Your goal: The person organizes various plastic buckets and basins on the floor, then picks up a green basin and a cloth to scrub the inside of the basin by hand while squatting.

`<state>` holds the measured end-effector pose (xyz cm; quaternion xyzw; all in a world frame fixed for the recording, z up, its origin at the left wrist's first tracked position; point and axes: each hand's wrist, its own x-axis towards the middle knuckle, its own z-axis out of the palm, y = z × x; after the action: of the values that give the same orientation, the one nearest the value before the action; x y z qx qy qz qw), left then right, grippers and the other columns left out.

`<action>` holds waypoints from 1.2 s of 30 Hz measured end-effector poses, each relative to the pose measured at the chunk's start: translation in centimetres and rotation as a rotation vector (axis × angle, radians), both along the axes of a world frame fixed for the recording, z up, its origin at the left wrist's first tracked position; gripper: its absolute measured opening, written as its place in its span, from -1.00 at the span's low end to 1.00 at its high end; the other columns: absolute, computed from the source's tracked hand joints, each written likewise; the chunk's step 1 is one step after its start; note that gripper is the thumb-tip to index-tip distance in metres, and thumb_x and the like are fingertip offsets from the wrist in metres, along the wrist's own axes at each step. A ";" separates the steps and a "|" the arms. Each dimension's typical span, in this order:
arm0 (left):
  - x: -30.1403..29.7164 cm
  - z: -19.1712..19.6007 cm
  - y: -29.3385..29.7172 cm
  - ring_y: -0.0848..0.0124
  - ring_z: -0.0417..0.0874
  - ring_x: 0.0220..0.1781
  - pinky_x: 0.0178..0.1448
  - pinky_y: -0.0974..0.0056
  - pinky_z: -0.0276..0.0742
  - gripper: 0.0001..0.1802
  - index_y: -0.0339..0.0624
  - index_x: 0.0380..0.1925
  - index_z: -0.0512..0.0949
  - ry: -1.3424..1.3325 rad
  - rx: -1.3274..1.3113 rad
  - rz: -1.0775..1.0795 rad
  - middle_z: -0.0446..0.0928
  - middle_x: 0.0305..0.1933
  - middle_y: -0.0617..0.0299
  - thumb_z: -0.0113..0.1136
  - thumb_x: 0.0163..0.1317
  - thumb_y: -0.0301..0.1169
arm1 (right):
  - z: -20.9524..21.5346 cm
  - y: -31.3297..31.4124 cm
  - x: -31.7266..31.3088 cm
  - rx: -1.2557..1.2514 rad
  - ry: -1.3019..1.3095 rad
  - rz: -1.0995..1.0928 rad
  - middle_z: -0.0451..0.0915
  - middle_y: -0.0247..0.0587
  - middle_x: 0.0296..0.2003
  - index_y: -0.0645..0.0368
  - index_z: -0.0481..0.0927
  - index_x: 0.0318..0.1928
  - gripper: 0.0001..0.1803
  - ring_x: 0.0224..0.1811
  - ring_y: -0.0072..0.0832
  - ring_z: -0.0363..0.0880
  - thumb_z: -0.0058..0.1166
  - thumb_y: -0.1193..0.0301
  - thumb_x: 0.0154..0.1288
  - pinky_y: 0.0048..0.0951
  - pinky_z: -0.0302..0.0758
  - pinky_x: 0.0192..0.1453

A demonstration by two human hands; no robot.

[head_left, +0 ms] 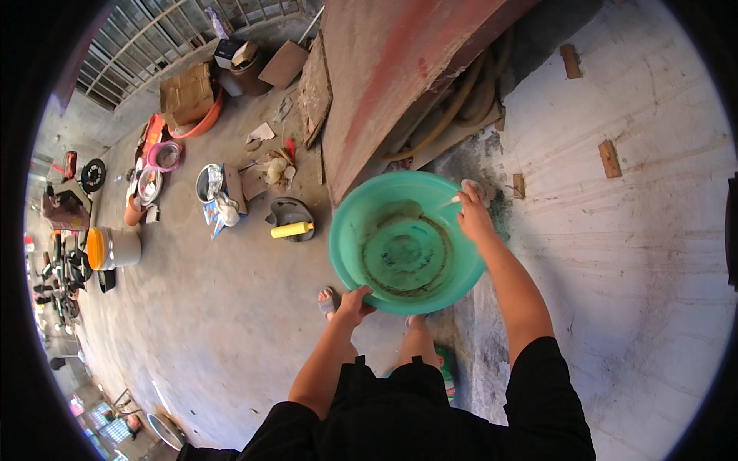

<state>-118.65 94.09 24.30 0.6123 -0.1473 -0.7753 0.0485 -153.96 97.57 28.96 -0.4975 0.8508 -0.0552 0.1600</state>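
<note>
A large round green plastic basin (350,230) is held up in front of me, above the floor. Dark dirt forms a ring on its inner bottom. My left hand (356,304) is closed on the near left rim, its fingers partly hidden beneath. At the far right rim, my right hand (475,215) grips the edge. By its fingertips is a small pale thing (455,200) whose kind I cannot make out. The basin looks bare of contents apart from the grime.
A rough wall (615,269) with wooden pegs rises close on the right. A leaning reddish board (384,84) stands ahead. On the concrete floor are a black dustpan-like thing with a yellow handle (292,230), a lidded bucket (115,248), and an orange tub (204,123) with cardboard.
</note>
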 end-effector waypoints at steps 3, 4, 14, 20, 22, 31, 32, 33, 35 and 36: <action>-0.4 -0.4 0.3 0.21 0.50 -0.36 -0.33 0.18 0.51 -0.65 -0.24 -0.24 0.39 0.024 0.021 0.014 0.41 -0.31 0.11 0.18 -0.07 -0.40 | 0.2 0.1 -1.0 0.041 -0.024 0.019 -0.13 -0.13 0.32 0.14 0.22 0.17 -0.42 0.34 -0.19 -0.05 0.05 0.50 0.11 -0.27 0.34 0.20; -0.4 -0.6 0.3 0.21 0.50 -0.36 -0.33 0.18 0.51 -0.65 -0.24 -0.24 0.39 0.024 0.021 0.019 0.41 -0.31 0.11 0.18 -0.07 -0.40 | 0.1 0.1 -1.1 0.041 -0.034 0.015 -0.11 -0.13 0.32 0.14 0.23 0.15 -0.43 0.33 -0.20 -0.04 0.07 0.51 0.09 -0.27 0.34 0.20; 0.0 -1.3 1.4 0.18 0.56 -0.27 -0.23 0.12 0.59 -0.62 -0.27 -0.15 0.35 0.087 0.056 -0.048 0.44 -0.22 0.09 0.10 -0.02 -0.41 | -0.2 0.0 -0.2 0.098 -0.056 -0.007 -0.07 -0.11 0.31 0.14 0.27 0.12 -0.41 0.31 -0.20 0.02 0.13 0.55 0.02 -0.27 0.28 0.25; 0.8 -1.8 2.1 0.16 0.57 -0.28 -0.24 0.12 0.60 -0.62 -0.33 -0.14 0.35 0.103 -0.011 -0.010 0.45 -0.20 0.06 0.10 -0.01 -0.46 | -1.0 0.7 -0.3 -0.037 -0.052 0.038 0.04 -0.08 0.27 0.15 0.32 0.10 -0.36 0.23 -0.18 0.19 0.21 0.57 -0.08 -0.26 0.33 0.18; 1.2 -2.0 2.4 0.17 0.56 -0.28 -0.24 0.13 0.60 -0.62 -0.33 -0.14 0.35 0.112 -0.031 -0.003 0.45 -0.20 0.06 0.09 -0.01 -0.48 | -1.3 0.8 -0.6 -0.061 -0.076 0.043 0.06 -0.07 0.26 0.15 0.33 0.09 -0.36 0.23 -0.18 0.19 0.21 0.57 -0.10 -0.26 0.33 0.18; 2.6 -3.1 3.4 0.25 0.52 -0.19 -0.19 0.15 0.52 -0.60 -0.20 -0.10 0.36 0.130 -0.070 0.084 0.44 -0.19 0.15 0.09 -0.03 -0.52 | -1.6 1.0 0.1 -0.051 -0.106 0.012 0.12 -0.09 0.24 0.14 0.35 0.09 -0.36 0.20 -0.19 0.22 0.22 0.59 -0.10 -0.30 0.35 0.17; 2.7 -3.5 3.4 0.27 0.51 -0.18 -0.20 0.16 0.50 -0.60 -0.16 -0.10 0.36 0.147 -0.083 0.097 0.44 -0.18 0.18 0.09 -0.03 -0.52 | -1.6 1.0 0.0 -0.055 -0.116 0.010 0.12 -0.09 0.24 0.14 0.34 0.09 -0.35 0.20 -0.20 0.23 0.22 0.59 -0.11 -0.30 0.36 0.16; 2.9 -3.9 3.4 0.29 0.49 -0.18 -0.20 0.17 0.47 -0.59 -0.12 -0.10 0.36 0.164 -0.096 0.110 0.43 -0.17 0.20 0.09 -0.04 -0.52 | -1.7 1.0 0.0 -0.053 -0.118 0.010 0.12 -0.09 0.24 0.14 0.34 0.09 -0.35 0.20 -0.20 0.23 0.22 0.59 -0.11 -0.30 0.36 0.16; 3.1 -4.4 3.4 0.31 0.47 -0.17 -0.21 0.17 0.45 -0.58 -0.08 -0.10 0.36 0.144 -0.108 0.127 0.43 -0.17 0.22 0.10 -0.05 -0.51 | -1.6 1.1 0.1 -0.070 -0.107 0.021 0.13 -0.09 0.23 0.15 0.35 0.08 -0.35 0.18 -0.20 0.26 0.23 0.60 -0.13 -0.31 0.38 0.14; 3.2 -4.5 3.4 0.32 0.46 -0.16 -0.22 0.18 0.42 -0.58 -0.04 -0.10 0.36 0.126 -0.122 0.143 0.42 -0.17 0.25 0.11 -0.05 -0.51 | -1.6 1.1 0.2 -0.069 -0.108 0.021 0.13 -0.09 0.23 0.15 0.35 0.08 -0.35 0.18 -0.20 0.26 0.23 0.60 -0.13 -0.31 0.38 0.14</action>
<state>-115.41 97.48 19.79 0.5673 -0.1468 -0.7963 0.1500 -153.78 98.70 27.39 -0.5078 0.8333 -0.1095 0.1890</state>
